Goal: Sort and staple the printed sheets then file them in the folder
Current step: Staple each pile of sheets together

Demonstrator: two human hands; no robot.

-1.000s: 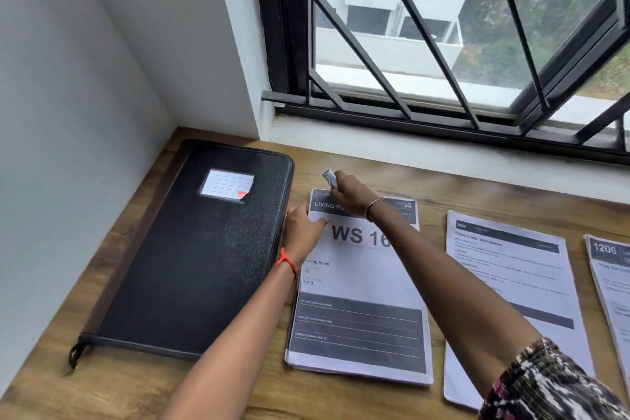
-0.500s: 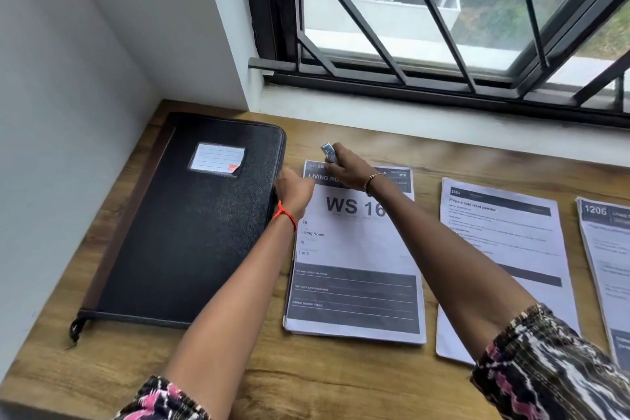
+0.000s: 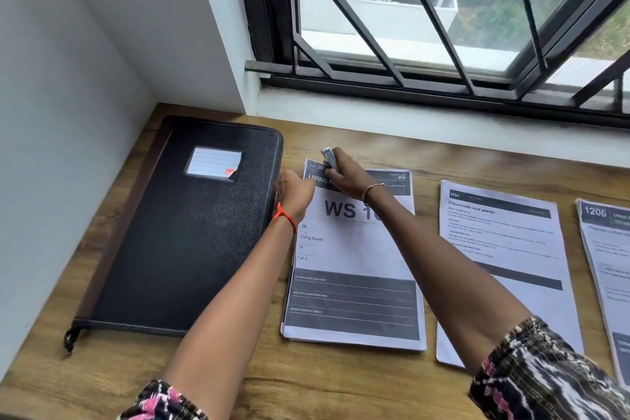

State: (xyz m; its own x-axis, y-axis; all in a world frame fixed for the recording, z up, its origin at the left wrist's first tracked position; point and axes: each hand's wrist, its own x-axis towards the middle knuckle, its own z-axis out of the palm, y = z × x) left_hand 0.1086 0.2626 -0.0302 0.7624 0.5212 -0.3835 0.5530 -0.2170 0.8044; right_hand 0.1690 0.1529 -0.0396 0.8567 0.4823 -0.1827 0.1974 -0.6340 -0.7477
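A stack of printed sheets headed "WS 16" (image 3: 354,269) lies on the wooden desk (image 3: 306,382). My right hand (image 3: 344,176) grips a small silver stapler (image 3: 329,156) at the stack's top left corner. My left hand (image 3: 295,194) rests at the stack's upper left edge, right beside the folder; its fingers are hidden. The black zip folder (image 3: 177,242) lies closed to the left, with a lined label on its cover. Two more sets of sheets lie to the right: one headed "3564" (image 3: 511,249) and one headed "1206" (image 3: 610,256).
A white wall runs along the desk's left side. A white sill and a barred window (image 3: 443,44) stand behind the desk. Bare wood shows along the front edge and behind the sheets.
My left hand slid from the sheet's upper left to its left edge next to the folder. My right hand stays at the top corner with the stapler. The camera tilted.
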